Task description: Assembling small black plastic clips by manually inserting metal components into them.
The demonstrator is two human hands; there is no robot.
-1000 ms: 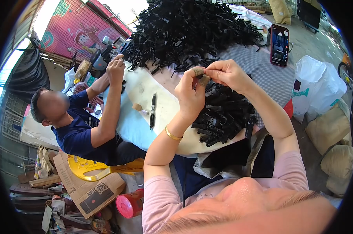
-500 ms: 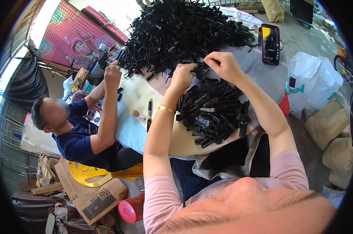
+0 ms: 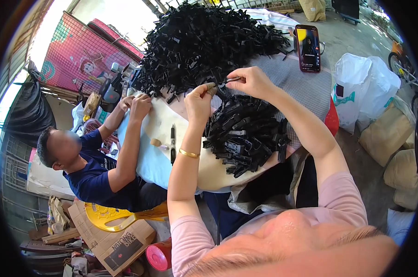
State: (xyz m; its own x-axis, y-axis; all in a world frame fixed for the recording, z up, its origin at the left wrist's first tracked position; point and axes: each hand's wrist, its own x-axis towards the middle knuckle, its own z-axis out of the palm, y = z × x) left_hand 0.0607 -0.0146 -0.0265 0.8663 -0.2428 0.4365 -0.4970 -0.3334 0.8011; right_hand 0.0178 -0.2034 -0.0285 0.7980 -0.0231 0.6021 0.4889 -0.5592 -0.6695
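The right hand (image 3: 255,84) pinches a dark piece (image 3: 233,80) by the smaller heap (image 3: 246,131). Just beside it is the left hand (image 3: 198,103) — fingers narrow, though I cannot tell if they hold anything.

Looks like a makeshift workshop in an open-sided shed or covered yard. Centres on a cloth-covered table (image 3: 310,99), loaded at its far side with a big heap of black parts (image 3: 209,51) and nearer with a smaller pile (image 3: 248,131). Seats a co-worker (image 3: 91,184) left of the table on a yellow seat (image 3: 102,217). Keeps white bags (image 3: 363,92) and brown sacks (image 3: 384,134) to the table's right, cardboard (image 3: 95,228), wood scraps (image 3: 63,236) and a red bucket (image 3: 159,255) to its near left. Lets in daylight beyond the table, past a pink panel (image 3: 86,60) and a scooter (image 3: 111,92). Shows bare concrete floor (image 3: 352,37) to its far right.
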